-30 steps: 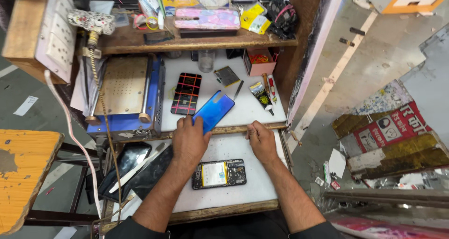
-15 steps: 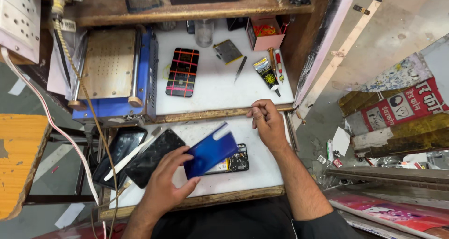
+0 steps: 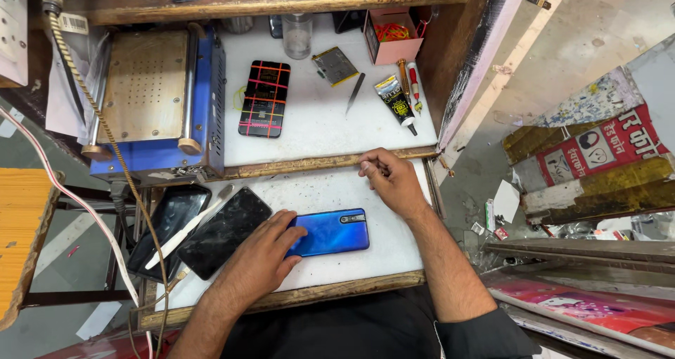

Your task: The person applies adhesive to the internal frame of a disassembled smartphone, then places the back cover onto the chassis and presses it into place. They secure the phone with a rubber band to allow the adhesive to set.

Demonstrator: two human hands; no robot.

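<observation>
A shiny blue phone back cover [image 3: 330, 232] lies flat on the lower white work tray [image 3: 337, 190]. My left hand [image 3: 264, 250] rests on its left end, fingers pressing it down. At the tray's upper wooden edge [image 3: 309, 164] my right hand [image 3: 388, 180] has its fingers curled, pinching something small that I cannot make out. Two dark phone screens [image 3: 221, 231] lie at the tray's left, one bearing a white plastic pry tool [image 3: 186, 227].
The upper shelf holds a phone with red tape strips [image 3: 264, 98], a blue hot-plate machine [image 3: 151, 106], a glass jar [image 3: 297, 35], a battery [image 3: 335, 66], tweezers [image 3: 355, 94], a glue tube [image 3: 395, 100], screwdrivers and a pink box [image 3: 392, 35]. An orange stool [image 3: 21, 232] stands left.
My left hand carried the blue cover from the upper shelf down onto the lower tray, over the phone that lay there. My right hand shifted to the wooden edge.
</observation>
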